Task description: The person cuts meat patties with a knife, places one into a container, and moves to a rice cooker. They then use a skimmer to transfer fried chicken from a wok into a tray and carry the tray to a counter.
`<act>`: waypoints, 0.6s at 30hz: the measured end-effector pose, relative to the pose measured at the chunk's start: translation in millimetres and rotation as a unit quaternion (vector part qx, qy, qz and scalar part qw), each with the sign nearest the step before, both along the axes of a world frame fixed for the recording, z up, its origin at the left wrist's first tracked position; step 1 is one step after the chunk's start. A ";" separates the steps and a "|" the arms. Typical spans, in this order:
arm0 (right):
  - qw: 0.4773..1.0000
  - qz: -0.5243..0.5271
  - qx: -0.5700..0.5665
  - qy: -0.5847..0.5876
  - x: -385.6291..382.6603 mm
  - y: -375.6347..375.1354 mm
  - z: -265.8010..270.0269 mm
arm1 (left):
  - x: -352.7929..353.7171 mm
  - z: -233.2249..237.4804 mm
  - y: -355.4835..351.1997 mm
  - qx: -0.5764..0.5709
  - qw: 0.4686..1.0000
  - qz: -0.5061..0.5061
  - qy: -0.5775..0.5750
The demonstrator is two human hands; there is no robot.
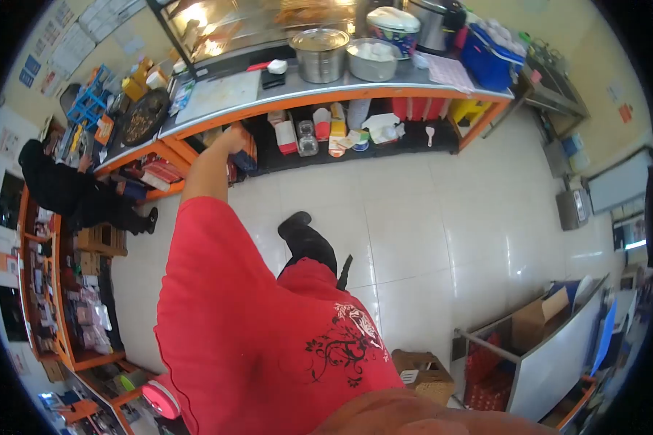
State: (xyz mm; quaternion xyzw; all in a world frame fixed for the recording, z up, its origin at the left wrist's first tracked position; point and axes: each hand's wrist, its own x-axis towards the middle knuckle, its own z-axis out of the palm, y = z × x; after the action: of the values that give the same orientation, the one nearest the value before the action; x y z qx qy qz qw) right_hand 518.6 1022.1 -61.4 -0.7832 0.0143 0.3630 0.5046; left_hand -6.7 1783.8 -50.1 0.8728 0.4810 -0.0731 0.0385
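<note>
My left hand [232, 138] reaches out from a red sleeve to the lower shelf under the counter. It is at the left end of the shelf, against or just beside a dark blue and orange pack [246, 154]. Its fingers are too small and partly hidden to show whether they grip the pack. Right of it on the shelf stand a red and white carton [286, 137], a clear glass jar [307, 139] and a yellow and white carton [337, 130]. Part of my other arm [413, 415] crosses the bottom edge; my right hand is out of view.
On the orange-edged counter [413, 90] stand a lidded steel pot [320, 64], a metal pot [372, 69], a white board [219, 96] and a blue cooler [490, 61]. A person in black [65, 188] works at the left. A metal-framed table [551, 362] stands lower right.
</note>
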 end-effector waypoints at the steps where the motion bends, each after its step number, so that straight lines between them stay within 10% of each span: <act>1: 1.000 0.012 0.000 0.005 -5.4 25.8 -0.7 | 7.9 23.8 -3.7 -0.037 0.997 0.048 -0.047; 8: 0.998 -0.035 -0.010 0.057 -60.2 197.1 -36.7 | 98.6 98.3 182.0 -0.066 0.965 0.196 -0.164; 18: 0.967 -0.183 -0.133 0.115 -101.2 274.0 -0.5 | 166.6 13.5 328.9 -0.048 0.969 0.205 -0.126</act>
State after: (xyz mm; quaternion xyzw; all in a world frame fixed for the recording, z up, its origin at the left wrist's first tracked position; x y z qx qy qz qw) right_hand 417.4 1296.1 -61.9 -0.7802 0.2638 0.3467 0.4488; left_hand 159.9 2112.7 -36.6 0.7549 0.6370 0.0240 0.1545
